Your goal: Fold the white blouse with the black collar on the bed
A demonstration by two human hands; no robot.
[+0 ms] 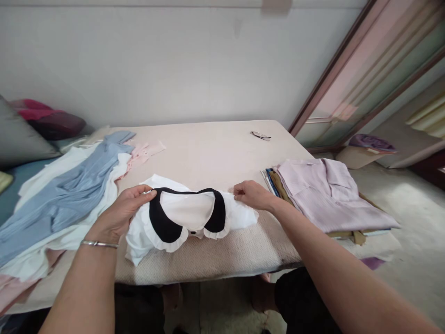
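Two hands (120, 211) (252, 195) on white blouse (184, 218)

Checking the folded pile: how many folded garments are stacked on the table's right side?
3 visible: a lilac shirt on top, a tan piece under it, a blue one lowest; more may be hidden.

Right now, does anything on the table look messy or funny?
Yes. The pile of loose clothes on the left lies crumpled and spills over the table edge, unlike the neat folded stack on the right. A pair of glasses sits alone at the far side. The left hand and right hand hold the white blouse flat.
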